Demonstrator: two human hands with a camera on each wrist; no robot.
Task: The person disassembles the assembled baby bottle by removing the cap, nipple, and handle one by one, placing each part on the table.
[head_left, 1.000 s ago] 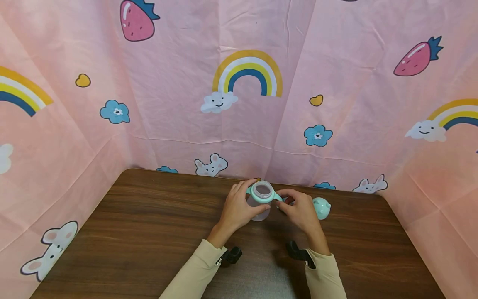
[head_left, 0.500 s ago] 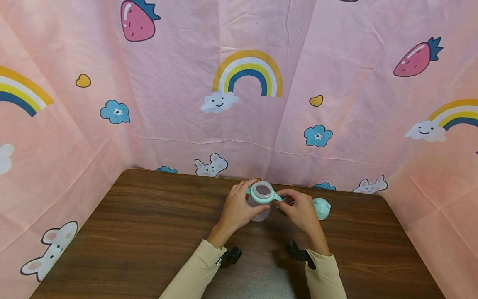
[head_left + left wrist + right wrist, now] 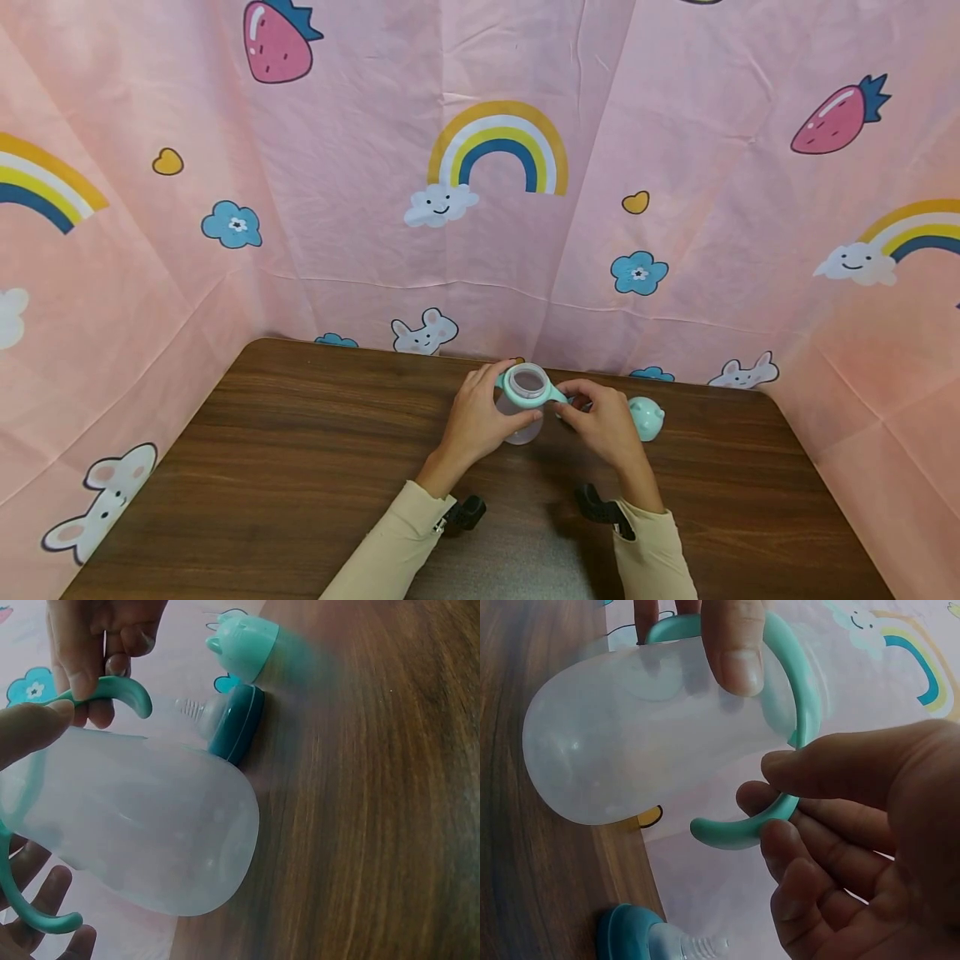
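A translucent baby bottle stands mouth up near the table's back edge, its top uncapped. Round its neck sits a mint-green two-handled ring. My left hand grips the bottle at its neck from the left, thumb across the near side and fingers behind. From the right, my right hand pinches one curved handle of the ring between thumb and fingers. In the left wrist view the other handle curves down beside my left fingers.
Behind my right hand, a teal collar with a clear nipple rests on the wooden table. To its right is a mint-green bottle cap with small ears. A pink printed cloth hangs along the table's back and sides.
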